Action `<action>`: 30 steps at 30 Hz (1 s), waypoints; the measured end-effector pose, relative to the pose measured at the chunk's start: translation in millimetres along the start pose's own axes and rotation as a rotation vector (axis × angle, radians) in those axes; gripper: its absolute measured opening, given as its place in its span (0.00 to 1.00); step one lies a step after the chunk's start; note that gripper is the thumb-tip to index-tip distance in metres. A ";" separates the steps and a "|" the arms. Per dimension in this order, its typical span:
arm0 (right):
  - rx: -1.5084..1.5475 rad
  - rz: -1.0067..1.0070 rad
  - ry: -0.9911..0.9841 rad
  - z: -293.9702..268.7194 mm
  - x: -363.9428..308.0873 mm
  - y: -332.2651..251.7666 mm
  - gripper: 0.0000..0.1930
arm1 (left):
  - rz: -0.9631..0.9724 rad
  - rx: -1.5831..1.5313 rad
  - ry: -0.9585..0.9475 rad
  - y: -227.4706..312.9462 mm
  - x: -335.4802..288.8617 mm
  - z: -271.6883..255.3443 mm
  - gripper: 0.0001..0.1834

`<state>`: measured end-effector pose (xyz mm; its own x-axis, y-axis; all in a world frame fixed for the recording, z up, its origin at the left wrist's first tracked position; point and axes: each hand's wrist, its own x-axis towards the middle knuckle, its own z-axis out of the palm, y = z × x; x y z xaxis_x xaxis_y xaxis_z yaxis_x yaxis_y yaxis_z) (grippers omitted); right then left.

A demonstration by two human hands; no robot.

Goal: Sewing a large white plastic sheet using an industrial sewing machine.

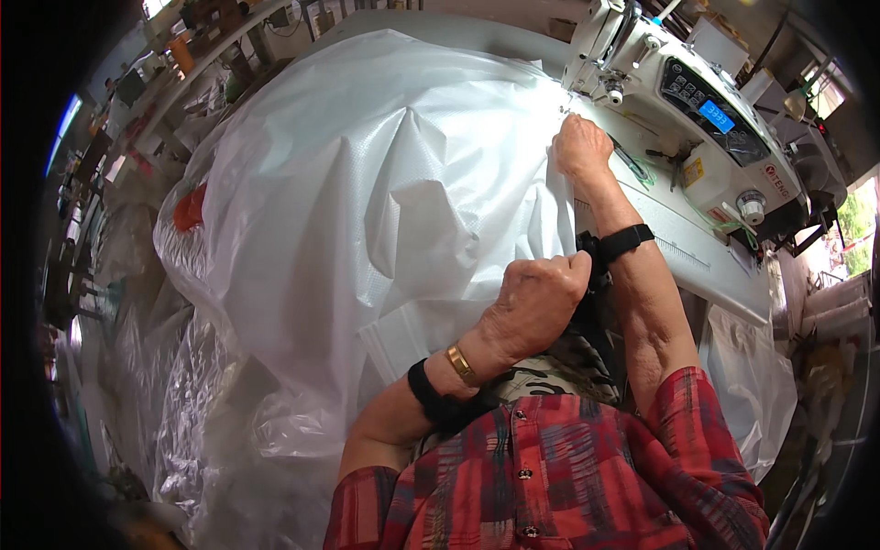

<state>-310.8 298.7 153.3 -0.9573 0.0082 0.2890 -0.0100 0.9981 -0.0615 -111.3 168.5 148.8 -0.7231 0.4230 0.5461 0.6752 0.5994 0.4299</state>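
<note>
Sheet of white translucent plastic (302, 211) drapes over grey bench (486, 37), left of white sewing machine (683, 78) with blue display (716, 116). Left hand (543, 298) clamped on sheet's near right edge; right hand (583, 147) clamped farther along same edge. Probably light, limp, slippery; best gripped at edge.

A pale sewing table (733, 284) carries everything here, its near right edge curving and a strip of ruler marks (683, 254) running along its top. A large white sheet (312, 211), translucent and creased, spreads over most of it and drapes off the left side. At the right stands a white sewing machine (710, 115) with a dark control panel (704, 110). On the bare top between sheet and machine lies a slim dark tool (629, 163), perhaps tweezers or snips; glare and blur make it hard to tell.
</note>
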 end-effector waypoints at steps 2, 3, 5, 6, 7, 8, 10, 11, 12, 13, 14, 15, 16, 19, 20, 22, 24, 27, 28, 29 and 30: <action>-0.026 -0.049 0.060 3.3 -5.1 -1.0 0.09 | -0.009 0.021 -0.015 -4.7 -7.2 3.4 0.05; -0.043 -0.060 0.040 2.7 -6.1 -2.9 0.09 | -0.016 0.041 -0.031 -6.2 -10.3 5.1 0.05; -0.062 -0.075 0.022 1.8 -12.1 -4.6 0.08 | 0.006 0.046 -0.002 -8.6 -12.9 7.9 0.05; -0.051 -0.121 0.088 2.0 -19.3 -3.8 0.08 | 0.028 0.051 0.024 -10.4 -14.3 8.7 0.05; -0.041 -0.167 0.154 2.6 -25.8 -3.8 0.07 | 0.026 0.050 0.029 -12.3 -16.5 10.4 0.05; -0.041 -0.168 0.156 2.0 -29.7 -2.9 0.07 | 0.037 0.049 0.019 -12.1 -15.5 12.3 0.05; 0.022 -0.174 0.112 1.6 -35.4 -2.6 0.06 | 0.047 0.048 0.011 -11.7 -13.6 14.6 0.05; 0.019 -0.180 0.098 -1.9 -37.8 -1.8 0.06 | 0.055 0.041 -0.001 -12.1 -14.0 14.1 0.05; 0.017 -0.179 0.099 -1.7 -36.7 -2.1 0.06 | 0.062 0.034 -0.014 -12.7 -14.2 13.9 0.05; 0.000 -0.186 0.078 -1.0 -35.8 -3.8 0.06 | 0.064 0.034 -0.014 -13.6 -14.4 14.4 0.05; -0.018 -0.192 0.055 -0.1 -35.4 -4.8 0.07 | 0.057 0.041 -0.022 -13.9 -14.6 15.8 0.05; -0.017 -0.190 0.054 0.9 -33.4 -6.3 0.07 | 0.050 0.049 -0.031 -14.5 -14.5 16.4 0.05; -0.058 -0.196 0.055 1.9 -29.7 -8.5 0.05 | 0.050 0.050 -0.034 -16.1 -13.9 16.2 0.05; -0.103 -0.231 0.084 3.5 -21.0 -8.1 0.03 | 0.032 0.067 -0.043 -23.2 -5.8 12.1 0.06; -0.109 -0.262 0.111 4.2 -19.2 -6.6 0.04 | 0.029 0.115 -0.063 -24.3 -2.3 10.4 0.05; -0.079 -0.275 0.142 7.3 -12.1 -5.1 0.03 | 0.029 0.165 -0.089 -27.6 4.2 10.0 0.05; -0.052 -0.279 0.174 9.5 -7.2 -3.9 0.03 | -0.018 0.213 -0.073 -32.3 10.2 12.6 0.05; 0.021 -0.218 0.203 15.3 -6.8 1.5 0.06 | -0.071 0.212 -0.104 -30.4 9.5 14.4 0.05; 0.022 -0.205 0.199 17.0 -12.2 7.6 0.06 | -0.123 0.170 -0.113 -28.7 7.1 14.8 0.06; 0.129 -0.136 0.192 14.6 -17.5 7.7 0.09 | -0.197 -0.007 -0.041 -29.4 2.8 13.9 0.07; 0.232 -0.066 0.185 8.9 -23.7 8.4 0.11 | -0.198 -0.005 -0.047 -31.0 -2.5 11.1 0.07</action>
<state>-290.8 306.4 137.4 -0.8836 -0.0233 0.4676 -0.1563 0.9561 -0.2477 -132.0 156.5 126.1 -0.8476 0.3288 0.4166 0.5201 0.6707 0.5289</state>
